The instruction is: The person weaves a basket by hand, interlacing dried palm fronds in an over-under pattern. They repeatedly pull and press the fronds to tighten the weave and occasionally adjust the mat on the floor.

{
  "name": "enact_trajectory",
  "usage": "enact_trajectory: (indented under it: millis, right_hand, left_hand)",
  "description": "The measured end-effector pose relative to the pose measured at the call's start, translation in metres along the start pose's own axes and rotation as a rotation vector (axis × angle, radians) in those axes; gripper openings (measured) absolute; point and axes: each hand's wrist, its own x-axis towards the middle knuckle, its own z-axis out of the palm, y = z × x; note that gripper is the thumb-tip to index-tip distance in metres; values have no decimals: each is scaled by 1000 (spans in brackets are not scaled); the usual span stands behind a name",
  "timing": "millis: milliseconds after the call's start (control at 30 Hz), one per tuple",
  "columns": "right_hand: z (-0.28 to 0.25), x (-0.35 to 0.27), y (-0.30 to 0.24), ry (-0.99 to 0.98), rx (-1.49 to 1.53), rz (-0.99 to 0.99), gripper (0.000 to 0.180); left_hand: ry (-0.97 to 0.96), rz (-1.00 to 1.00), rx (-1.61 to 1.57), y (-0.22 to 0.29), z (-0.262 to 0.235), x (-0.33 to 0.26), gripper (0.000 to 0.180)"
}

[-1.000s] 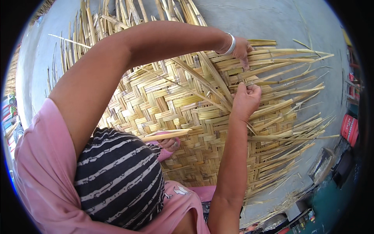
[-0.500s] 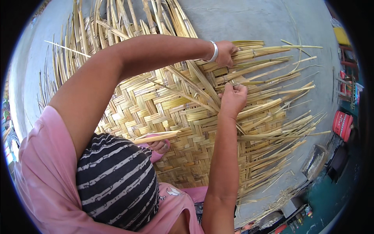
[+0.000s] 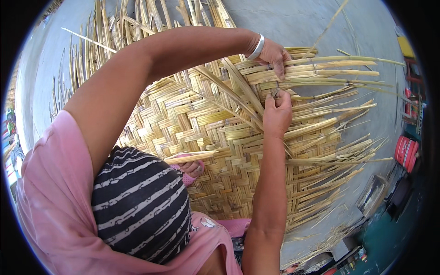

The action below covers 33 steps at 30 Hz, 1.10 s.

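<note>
A large woven bamboo mat (image 3: 201, 123) lies under my arms, its long loose strip ends fanning out to the right. My left hand (image 3: 274, 57), with a silver bangle at the wrist, is bent over the bamboo strips (image 3: 330, 68) at the far right edge, one finger pointing down over them. Just nearer, my right hand (image 3: 278, 112) pinches at the strips with thumb and fingers close together. Beside it, several wider strips (image 3: 243, 89) lie slantwise over the weave. The exact strip between my right fingertips is partly hidden.
My foot (image 3: 191, 168) in a pink sandal rests on the mat, near loose strips (image 3: 195, 157). Upright strip ends (image 3: 105, 32) stand along the far left edge. On the right are a red bucket (image 3: 406, 153) and a clear block-like container (image 3: 372, 195).
The strips by my left hand now reach further right, and a thin strip rises at the far right. My left finger has stretched down toward my right hand, which stays close to its place.
</note>
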Motion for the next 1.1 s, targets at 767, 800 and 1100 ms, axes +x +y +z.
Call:
enact_trajectory:
  millis: [767,800,1100]
  right_hand:
    - [-7,2,6,-124,-298,-346,18]
    - [-15,7,13,-172,-181,-298,19]
    - [-105,13,46,-617,277,226,34]
  left_hand:
    - [948,-48,-4,-35,-33,-67,21]
    - [912,-56,12,-31,-34,-70,25]
    - [420,-234,1084,35,33,-110,55]
